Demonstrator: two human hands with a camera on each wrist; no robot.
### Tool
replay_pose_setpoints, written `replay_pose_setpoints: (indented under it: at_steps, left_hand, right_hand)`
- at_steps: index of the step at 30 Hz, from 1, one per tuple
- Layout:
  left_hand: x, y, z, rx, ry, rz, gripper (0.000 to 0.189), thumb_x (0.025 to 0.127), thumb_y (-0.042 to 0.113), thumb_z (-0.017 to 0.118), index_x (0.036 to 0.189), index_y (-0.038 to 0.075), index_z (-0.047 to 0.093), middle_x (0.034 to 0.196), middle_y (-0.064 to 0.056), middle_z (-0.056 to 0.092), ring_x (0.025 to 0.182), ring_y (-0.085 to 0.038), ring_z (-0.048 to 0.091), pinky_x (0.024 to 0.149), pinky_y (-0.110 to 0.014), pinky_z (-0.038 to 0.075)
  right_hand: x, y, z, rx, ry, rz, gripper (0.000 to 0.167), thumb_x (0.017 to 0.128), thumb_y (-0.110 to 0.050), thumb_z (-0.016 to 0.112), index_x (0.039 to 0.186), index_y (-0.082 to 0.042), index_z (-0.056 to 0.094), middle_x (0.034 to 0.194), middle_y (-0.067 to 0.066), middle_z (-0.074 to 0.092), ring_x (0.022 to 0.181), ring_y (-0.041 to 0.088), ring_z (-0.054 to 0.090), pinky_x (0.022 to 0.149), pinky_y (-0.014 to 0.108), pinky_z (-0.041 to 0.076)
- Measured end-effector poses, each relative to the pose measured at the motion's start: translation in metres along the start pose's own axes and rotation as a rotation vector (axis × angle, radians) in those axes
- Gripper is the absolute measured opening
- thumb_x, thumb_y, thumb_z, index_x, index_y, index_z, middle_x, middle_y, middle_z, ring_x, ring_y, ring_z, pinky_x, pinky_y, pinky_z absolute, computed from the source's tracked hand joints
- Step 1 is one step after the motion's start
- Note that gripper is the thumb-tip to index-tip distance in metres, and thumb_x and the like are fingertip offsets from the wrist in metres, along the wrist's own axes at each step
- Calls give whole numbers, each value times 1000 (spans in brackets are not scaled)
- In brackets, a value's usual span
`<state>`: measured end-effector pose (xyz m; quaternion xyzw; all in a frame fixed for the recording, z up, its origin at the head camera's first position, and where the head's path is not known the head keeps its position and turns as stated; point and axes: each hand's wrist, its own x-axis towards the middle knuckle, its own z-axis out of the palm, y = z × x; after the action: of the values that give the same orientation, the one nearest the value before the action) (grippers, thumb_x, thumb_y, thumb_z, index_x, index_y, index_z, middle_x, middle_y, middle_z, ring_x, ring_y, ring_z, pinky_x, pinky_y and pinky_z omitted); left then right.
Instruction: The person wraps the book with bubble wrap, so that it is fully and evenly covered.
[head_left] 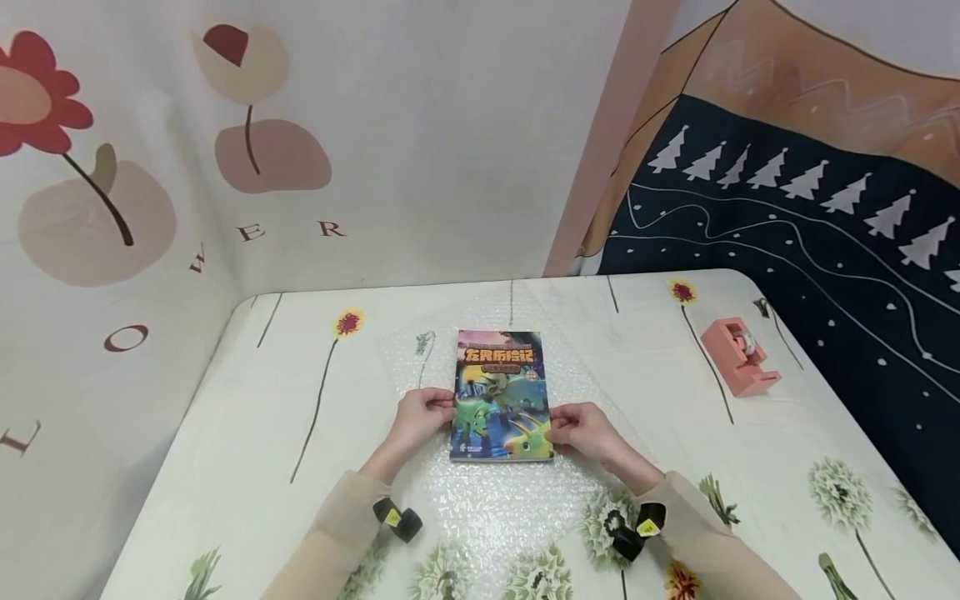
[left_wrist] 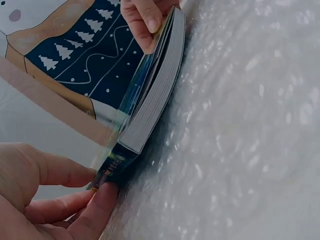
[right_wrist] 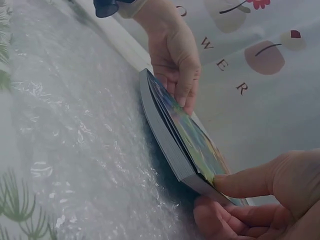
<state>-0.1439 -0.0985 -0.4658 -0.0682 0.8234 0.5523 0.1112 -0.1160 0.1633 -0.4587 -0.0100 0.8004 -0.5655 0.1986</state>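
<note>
A paperback book point(head_left: 501, 398) with a colourful cartoon dinosaur cover faces up over a clear sheet of bubble wrap point(head_left: 498, 504). My left hand point(head_left: 420, 417) pinches its left edge, the spine side, between thumb and fingers. On the opposite side, my right hand point(head_left: 591, 429) grips the lower right edge, thumb on the cover and fingers beneath. Both wrist views show the page block of the book point(left_wrist: 155, 100) from its bottom end, with a small gap under the front cover. In the right wrist view the bubble wrap point(right_wrist: 80, 130) spreads beside and below the book.
A pink tape dispenser point(head_left: 738, 358) with a roll of clear tape stands at the right of the table. The flower-printed tablecloth point(head_left: 255, 433) covers the table. Printed curtains point(head_left: 420, 150) hang behind and along the sides.
</note>
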Motion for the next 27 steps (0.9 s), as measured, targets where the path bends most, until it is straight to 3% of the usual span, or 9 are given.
replay_pose_setpoints:
  at_steps: [7,14,17,21,24,27]
  left_hand:
    - [3,-8,-4,144,61,153,23,74,-5,68,97,-6,68,79,-9,65,68,-16,60,62,-24,52]
    - [18,-10,-9,62,20,211,45,76,4,75,117,-2,59,105,-13,62,93,-25,59,82,-35,51]
    - [25,-8,-10,51,-54,254,53,77,6,75,126,1,55,119,-15,57,106,-29,56,87,-38,50]
    - [32,-6,-11,119,-161,378,61,78,7,75,132,-1,49,137,-15,45,122,-33,47,96,-41,44]
    - [36,-3,-11,192,-209,444,66,76,10,77,133,-4,46,142,-17,40,128,-34,40,101,-40,39]
    - [38,-3,-11,253,-224,462,71,74,12,78,134,-6,45,141,-19,41,129,-35,39,103,-39,37]
  right_hand:
    - [-7,5,-3,-96,17,-81,41,83,-2,66,119,14,55,91,12,65,80,20,64,69,28,54]
    - [-20,7,5,-133,62,-255,25,78,3,69,101,8,61,89,13,64,77,17,60,67,22,52]
    - [-29,5,15,-170,-23,-347,24,76,4,70,99,7,62,89,15,64,76,18,61,67,23,53]
    - [-40,0,33,-261,-192,-412,30,74,1,73,102,4,63,92,11,64,81,17,61,71,22,53]
    - [-46,-2,47,-395,-291,-456,34,73,-5,76,105,-1,64,96,4,64,86,12,59,76,21,51]
    - [-49,-3,58,-581,-346,-534,38,73,-13,78,108,-6,64,101,-1,63,94,8,56,83,21,48]
